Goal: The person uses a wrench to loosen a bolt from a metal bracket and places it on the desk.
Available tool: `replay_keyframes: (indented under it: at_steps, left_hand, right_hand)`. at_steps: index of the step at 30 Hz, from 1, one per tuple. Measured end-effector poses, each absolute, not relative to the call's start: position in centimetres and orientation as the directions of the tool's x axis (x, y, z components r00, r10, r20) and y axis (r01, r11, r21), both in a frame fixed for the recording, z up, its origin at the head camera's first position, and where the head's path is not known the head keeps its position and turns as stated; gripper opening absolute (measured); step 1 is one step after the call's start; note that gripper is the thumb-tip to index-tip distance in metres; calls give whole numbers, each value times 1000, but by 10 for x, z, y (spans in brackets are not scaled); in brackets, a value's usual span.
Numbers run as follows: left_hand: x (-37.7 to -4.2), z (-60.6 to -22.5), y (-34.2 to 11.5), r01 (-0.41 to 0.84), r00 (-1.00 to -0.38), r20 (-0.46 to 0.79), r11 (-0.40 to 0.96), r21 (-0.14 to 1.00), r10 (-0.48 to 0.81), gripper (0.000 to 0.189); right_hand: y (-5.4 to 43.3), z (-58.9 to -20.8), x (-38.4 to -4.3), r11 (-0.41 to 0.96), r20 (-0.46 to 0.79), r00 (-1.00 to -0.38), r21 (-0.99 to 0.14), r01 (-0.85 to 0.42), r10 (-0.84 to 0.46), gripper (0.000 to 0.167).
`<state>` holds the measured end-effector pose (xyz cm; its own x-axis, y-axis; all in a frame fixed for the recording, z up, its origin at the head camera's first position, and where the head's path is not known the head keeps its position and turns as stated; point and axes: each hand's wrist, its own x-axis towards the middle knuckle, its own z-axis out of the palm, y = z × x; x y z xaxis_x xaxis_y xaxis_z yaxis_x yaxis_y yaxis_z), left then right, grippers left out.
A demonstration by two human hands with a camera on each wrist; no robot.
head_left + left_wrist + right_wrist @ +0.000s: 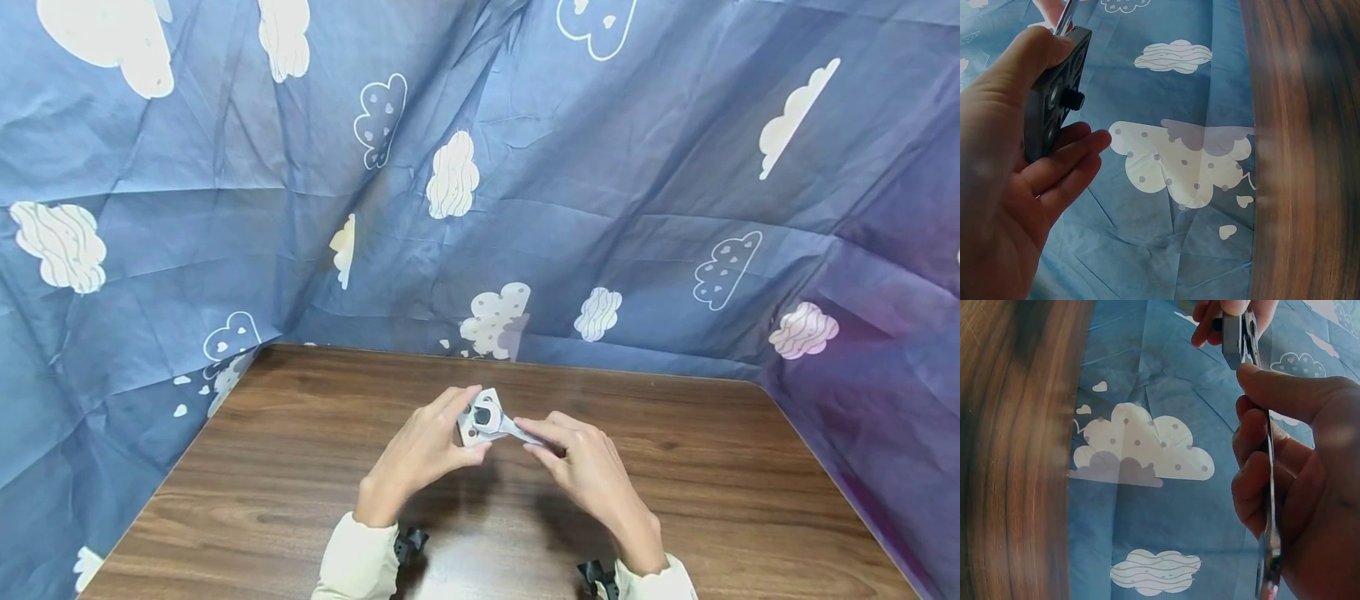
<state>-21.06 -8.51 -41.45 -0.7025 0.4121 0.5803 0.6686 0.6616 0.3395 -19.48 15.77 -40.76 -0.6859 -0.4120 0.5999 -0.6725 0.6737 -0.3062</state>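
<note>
Starts nearest with pale sleeves [358, 558] and dark wrist mounts [410, 543]. Just beyond, holds a plate [491, 397] in the left hand [423, 446], gripped by its edges between thumb and fingers; holds a wrench [511, 427] in the right hand [588, 462], pinched along its handle. Has the plate between the two hands, in the left one's grasp and just left of the right fingertips. Slants the wrench's long axis from the right palm leftward and away from the body, onto the plate's face. Seems to seat the wrench head around a dark centre [482, 415]; hinges, by judgement, on that fit. Cannot tell ring from open end. Shows a dark stub [1074, 99] poking from the opposite face, near the left fingers. Finds the likeliest obstruction in the left thumb and fingertips, close beside the wrench head. Hovers above a wood-grain table [285, 433]; ends in blue cloud-printed cloth [637, 167], hanging behind and at both sides.
</note>
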Motion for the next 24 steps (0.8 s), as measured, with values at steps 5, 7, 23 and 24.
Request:
replay_keyframes:
  at_steps: [5, 7, 23, 24]
  left_hand:
    - [-210, -413, -88, 691, -701, 554, 623, 368, 450, 71]
    - [-210, -413, -89, 700, -698, 542, 603, 382, 468, 71]
    - [-212, -416, -82, 623, -711, 636, 690, 369, 302, 70]
    - [-213, -417, -81, 618, -709, 645, 692, 372, 285, 70]
  right_hand:
    - [160, -407, -195, 688, 590, -695, -301, -661, -411, 36]
    - [161, -408, -195, 689, 586, -699, -304, -658, -409, 36]
    - [155, -408, -196, 615, 622, -695, -401, -679, -361, 35]
    - [153, -409, -197, 614, 624, -693, -401, -680, -361, 34]
